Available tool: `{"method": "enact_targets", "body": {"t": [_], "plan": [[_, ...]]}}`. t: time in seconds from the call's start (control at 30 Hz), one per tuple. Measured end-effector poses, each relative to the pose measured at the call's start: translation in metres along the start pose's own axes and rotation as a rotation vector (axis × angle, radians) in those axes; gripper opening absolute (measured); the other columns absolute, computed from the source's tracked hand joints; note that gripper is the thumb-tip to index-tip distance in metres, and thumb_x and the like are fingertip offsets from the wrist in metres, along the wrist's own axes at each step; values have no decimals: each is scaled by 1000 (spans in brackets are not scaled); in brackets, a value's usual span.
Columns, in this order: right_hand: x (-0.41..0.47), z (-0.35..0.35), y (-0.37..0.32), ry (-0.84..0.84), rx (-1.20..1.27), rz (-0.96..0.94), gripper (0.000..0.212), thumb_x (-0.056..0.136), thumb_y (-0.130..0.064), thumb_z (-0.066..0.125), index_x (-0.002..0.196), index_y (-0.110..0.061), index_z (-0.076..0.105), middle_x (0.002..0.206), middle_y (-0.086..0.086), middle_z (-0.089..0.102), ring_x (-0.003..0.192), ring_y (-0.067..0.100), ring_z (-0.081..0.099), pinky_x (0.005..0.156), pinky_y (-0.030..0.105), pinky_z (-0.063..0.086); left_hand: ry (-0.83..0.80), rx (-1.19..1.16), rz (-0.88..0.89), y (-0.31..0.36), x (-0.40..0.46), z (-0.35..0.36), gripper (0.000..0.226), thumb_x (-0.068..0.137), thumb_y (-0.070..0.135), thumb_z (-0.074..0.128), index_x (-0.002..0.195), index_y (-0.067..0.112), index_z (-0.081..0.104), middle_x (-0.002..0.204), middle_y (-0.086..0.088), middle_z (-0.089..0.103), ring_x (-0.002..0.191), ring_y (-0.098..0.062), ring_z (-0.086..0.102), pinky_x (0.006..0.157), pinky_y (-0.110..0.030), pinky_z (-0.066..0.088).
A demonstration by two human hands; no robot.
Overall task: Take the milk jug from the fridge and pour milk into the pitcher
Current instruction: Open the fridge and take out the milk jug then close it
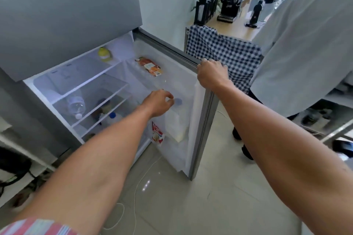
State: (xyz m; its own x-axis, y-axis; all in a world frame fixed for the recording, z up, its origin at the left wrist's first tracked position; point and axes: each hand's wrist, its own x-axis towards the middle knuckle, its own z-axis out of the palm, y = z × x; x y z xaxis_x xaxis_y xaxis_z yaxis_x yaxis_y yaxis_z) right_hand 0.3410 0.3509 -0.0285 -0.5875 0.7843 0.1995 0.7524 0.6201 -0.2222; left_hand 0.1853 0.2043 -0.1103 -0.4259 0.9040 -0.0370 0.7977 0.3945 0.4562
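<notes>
The fridge stands open, its door (191,86) swung out to the right. A white milk jug (176,120) with a blue cap (178,101) stands in the door's lower rack. My left hand (158,102) reaches toward the jug's top with fingers loosely curled, just beside the cap and holding nothing. My right hand (212,74) grips the top outer corner of the door. No pitcher is in sight.
On the fridge shelves lie a clear bottle (76,106), a yellow container (104,54) and other bottles. A packet (150,66) sits in the upper door rack. A person in a pale shirt (305,40) stands right. Behind is a counter (236,26) with a coffee machine (231,4) and checked cloth (229,51).
</notes>
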Motion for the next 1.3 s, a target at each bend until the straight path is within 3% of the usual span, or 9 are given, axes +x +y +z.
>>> {"method": "enact_targets", "body": {"t": [0.2,0.5,0.63,0.73,0.83,1.03,1.1,1.23,1.3], "plan": [[6,17,40,103,-130,26,62,97,-9,39,159,-9,29,152,16,45,141,38,37,119,53,22,-45,44,139,17,22,15,43,106,40,52,145,24,58,152,-3,52,138,-28,49,113,-40,37],[12,27,50,153,-93,46,68,95,-6,42,161,-15,26,150,12,41,137,37,33,111,50,28,153,-28,224,12,27,34,37,103,25,57,139,13,60,143,-7,56,129,-27,54,101,-39,46],[12,34,50,206,-91,37,67,95,-8,41,160,-13,29,147,12,44,135,37,35,109,50,28,339,-297,-44,10,21,54,12,100,19,55,109,13,62,119,-7,58,101,-26,60,82,-36,50],[12,40,53,259,-96,13,63,96,-9,40,158,-11,33,144,11,48,133,37,37,106,50,29,228,-519,-245,6,21,78,12,100,20,50,97,17,62,107,-4,66,96,-26,64,81,-36,53],[12,45,53,317,-101,1,59,98,-11,41,157,-10,36,143,10,50,132,35,39,104,49,29,129,-601,-384,13,22,98,25,102,21,45,81,13,56,100,-13,68,87,-26,60,68,-29,39],[12,57,54,443,-135,-27,52,100,-15,44,152,-8,45,137,10,55,125,36,46,98,49,33,-72,-867,-586,27,41,125,63,107,49,30,115,-1,68,116,-20,68,100,-31,60,86,-35,42],[11,61,53,490,-140,-26,50,99,-14,46,149,-7,49,133,10,58,122,36,50,96,49,35,-81,-988,-649,29,45,133,63,105,59,28,111,9,67,111,-13,67,99,-27,60,90,-33,45],[10,63,50,524,-133,-15,49,98,-15,46,147,-8,52,131,9,59,121,35,51,96,49,37,-71,-1214,-700,32,53,147,65,104,62,25,76,15,60,81,-6,64,75,-21,55,83,-32,46],[10,63,50,525,-131,-10,49,98,-15,47,146,-8,52,131,9,59,121,35,51,96,49,38,-8,-1360,-754,31,54,151,62,103,66,27,82,18,62,72,-3,59,71,-17,52,92,-33,46]]}}
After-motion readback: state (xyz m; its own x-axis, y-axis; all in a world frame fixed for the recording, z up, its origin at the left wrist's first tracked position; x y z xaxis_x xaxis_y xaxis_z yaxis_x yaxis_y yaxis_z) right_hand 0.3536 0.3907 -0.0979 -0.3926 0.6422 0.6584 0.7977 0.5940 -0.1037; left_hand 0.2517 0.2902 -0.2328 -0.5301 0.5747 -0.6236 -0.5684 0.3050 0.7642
